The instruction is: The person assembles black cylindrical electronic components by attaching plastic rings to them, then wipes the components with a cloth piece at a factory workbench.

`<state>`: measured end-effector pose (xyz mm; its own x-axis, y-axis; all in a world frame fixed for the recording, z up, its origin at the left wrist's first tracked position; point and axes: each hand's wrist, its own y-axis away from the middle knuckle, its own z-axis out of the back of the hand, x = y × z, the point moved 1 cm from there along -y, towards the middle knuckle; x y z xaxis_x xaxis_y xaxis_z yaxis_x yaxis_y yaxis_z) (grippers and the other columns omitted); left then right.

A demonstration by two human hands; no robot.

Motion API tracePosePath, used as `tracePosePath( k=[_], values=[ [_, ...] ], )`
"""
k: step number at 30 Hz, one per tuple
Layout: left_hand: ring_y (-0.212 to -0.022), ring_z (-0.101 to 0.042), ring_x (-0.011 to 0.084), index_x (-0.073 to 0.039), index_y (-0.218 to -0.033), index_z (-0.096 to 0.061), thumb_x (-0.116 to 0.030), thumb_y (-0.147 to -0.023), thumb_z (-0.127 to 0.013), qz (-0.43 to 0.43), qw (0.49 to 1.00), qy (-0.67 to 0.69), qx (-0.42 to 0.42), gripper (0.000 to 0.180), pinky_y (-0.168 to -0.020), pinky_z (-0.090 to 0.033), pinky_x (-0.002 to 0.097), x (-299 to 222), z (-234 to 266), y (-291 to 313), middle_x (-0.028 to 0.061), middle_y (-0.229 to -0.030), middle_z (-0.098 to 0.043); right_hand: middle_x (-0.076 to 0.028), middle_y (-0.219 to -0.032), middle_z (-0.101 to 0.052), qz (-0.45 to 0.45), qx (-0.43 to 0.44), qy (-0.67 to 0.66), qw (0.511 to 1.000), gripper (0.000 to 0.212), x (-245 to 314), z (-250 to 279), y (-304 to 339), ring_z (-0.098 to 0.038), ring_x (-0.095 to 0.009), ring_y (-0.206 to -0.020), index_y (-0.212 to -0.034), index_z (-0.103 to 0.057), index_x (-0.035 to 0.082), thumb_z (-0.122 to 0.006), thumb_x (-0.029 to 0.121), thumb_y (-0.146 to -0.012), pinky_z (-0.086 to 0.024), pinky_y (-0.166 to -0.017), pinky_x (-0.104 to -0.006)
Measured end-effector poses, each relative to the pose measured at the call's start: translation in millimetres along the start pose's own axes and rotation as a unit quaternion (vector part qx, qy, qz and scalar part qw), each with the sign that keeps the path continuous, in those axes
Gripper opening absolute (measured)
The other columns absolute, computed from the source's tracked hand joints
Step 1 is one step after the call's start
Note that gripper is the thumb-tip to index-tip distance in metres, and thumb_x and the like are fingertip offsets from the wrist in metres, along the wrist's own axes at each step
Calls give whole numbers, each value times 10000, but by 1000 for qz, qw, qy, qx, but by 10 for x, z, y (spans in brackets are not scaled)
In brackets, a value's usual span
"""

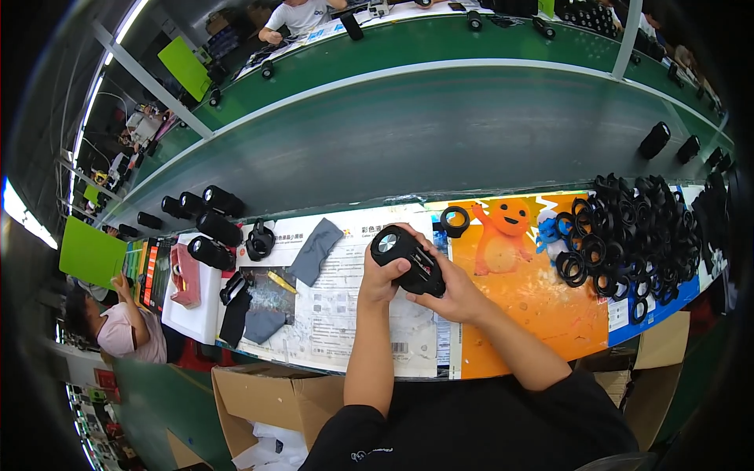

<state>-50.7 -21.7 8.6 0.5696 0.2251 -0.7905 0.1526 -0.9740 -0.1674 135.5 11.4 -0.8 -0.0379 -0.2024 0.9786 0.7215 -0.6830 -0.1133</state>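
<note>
A black cylindrical device, which looks like a portable speaker (406,265), is held tilted above the worktable between my two hands. My left hand (378,276) wraps around its left side, with the thumb across the body near the silvery round end. My right hand (455,289) grips the right side and lower end, fingers curled around it. Beyond my right hand, a single black ring (454,221) lies on the orange printed sheet (534,314). To the left of my hands, a grey cloth (316,251) rests on the white printed sheet (338,326).
Black rings with straps (648,235) are heaped at the right. Several black cylinders (216,228) stand or lie at the left, near a yellow pen (281,282) and another grey cloth (264,324). A conveyor (408,129) runs behind. Cardboard boxes (263,400) sit below; a co-worker (126,326) is at left.
</note>
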Motion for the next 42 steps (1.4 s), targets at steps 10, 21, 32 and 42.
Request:
tracePosePath(
  k=[10, 21, 32, 42],
  values=[
    [-1042, -755, 313, 2, -1322, -636, -248, -851, -914, -100, 994, -4, -45, 601, -963, -639, 461, -120, 66, -34, 165, -1110, -736, -277, -1397, -628, 64, -67, 75, 993, 815, 18, -222, 19, -679, -431, -1282, -1559, -457, -32, -905, 249, -939, -558, -1087, -484],
    [-1040, -758, 306, -58, -1315, -642, -737, -740, -955, -11, 992, 20, 124, 943, -1246, -428, 505, 40, 219, -57, 129, -1060, -741, -269, -1350, -642, 27, -12, 19, 999, 791, 3, -142, 72, -701, -415, -1249, -1504, -493, -39, -921, 284, -923, -569, -1051, -464],
    [-1075, -743, 303, -24, -1374, -606, -475, -849, -968, -66, 997, 22, -32, 781, -1043, -615, 470, 137, -62, -13, 155, -1144, -716, -252, -1302, -699, -4, -26, 13, 1000, 717, 121, -85, 59, -728, -377, -1211, -1446, -513, -50, -900, 296, -951, -578, -1030, -447],
    [-1029, -740, 304, -22, -1384, -590, -548, -879, -933, -37, 998, 39, -26, 806, -969, -642, 432, 251, -143, -5, 148, -1134, -695, -277, -1348, -684, 49, -73, 24, 996, 847, 11, -127, 57, -709, -369, -1256, -1540, -441, -106, -895, 316, -963, -558, -1074, -432]
  ],
)
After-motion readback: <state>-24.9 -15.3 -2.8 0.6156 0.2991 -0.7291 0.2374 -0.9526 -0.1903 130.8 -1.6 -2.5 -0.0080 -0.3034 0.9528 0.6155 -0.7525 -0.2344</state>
